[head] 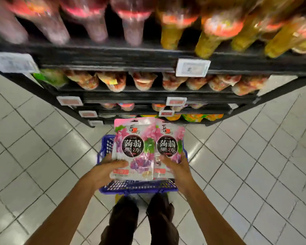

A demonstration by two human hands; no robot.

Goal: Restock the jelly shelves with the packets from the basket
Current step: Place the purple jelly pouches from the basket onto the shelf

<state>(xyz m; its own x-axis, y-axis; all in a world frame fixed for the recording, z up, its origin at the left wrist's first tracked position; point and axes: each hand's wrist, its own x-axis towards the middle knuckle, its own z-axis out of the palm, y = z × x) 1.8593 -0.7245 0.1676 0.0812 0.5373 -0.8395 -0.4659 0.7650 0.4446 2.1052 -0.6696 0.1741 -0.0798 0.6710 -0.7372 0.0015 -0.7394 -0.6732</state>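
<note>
Left jelly packet (133,147): pink, flowered, with a dark round label, held upright. We note the left hand (109,167) gripping its lower left corner, thumb laid across the front.

Right jelly packet (168,145): same print, with its inner edge tucked just behind the first. The right hand (177,167) grips its lower part, thumb on the front.

We record both packets held side by side above the basket (138,187). It is blue plastic mesh and stands on the floor (42,147) of pale tiles, just ahead of two dark trouser legs (124,218).

Beyond the basket we list the shelves (113,55): black, several tiers, with white price tags (193,67) on the front edges.
- Top tier: purple packs (95,23) at left and yellow packs (210,41) at right, both blurred.
- Second tier: a row of reddish packs (143,82).
- Lower tiers: more packs, too small for us to tell apart.
</note>
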